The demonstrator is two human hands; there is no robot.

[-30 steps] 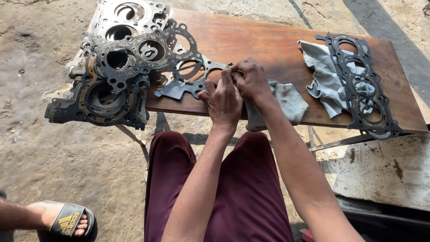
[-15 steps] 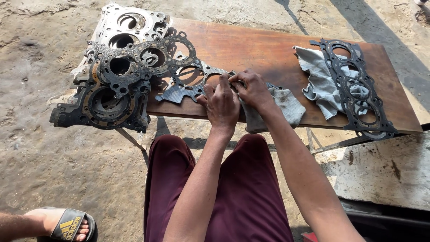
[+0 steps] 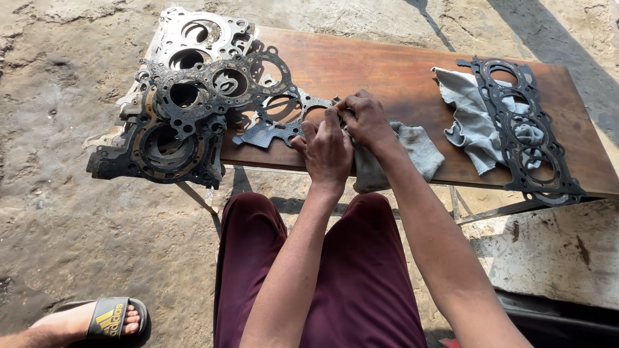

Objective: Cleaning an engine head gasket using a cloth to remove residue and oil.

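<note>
Both hands pinch a dark gasket at the near edge of a wooden bench, outdoors.

Near: maroon trousers, sandalled foot (image 3: 97,319) on rough concrete. Left hand (image 3: 325,151) and right hand (image 3: 364,119) have fingers clamped together on the gasket (image 3: 274,125), which stretches left of the fingertips. Grey rag (image 3: 412,151) just right of them; further right, pale cloth (image 3: 471,119) under another gasket (image 3: 525,129). Beyond left, gasket stack (image 3: 187,109) overhangs the bench (image 3: 374,64).

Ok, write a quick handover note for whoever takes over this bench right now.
Left hand and right hand: both pinch the near end of a thin gasket at the wooden bench's front edge.
Grey rag lies under the right wrist.
Stack of gaskets sits at the left end; a black gasket lies on a second rag at the right.
What is done or left cannot be told.
</note>
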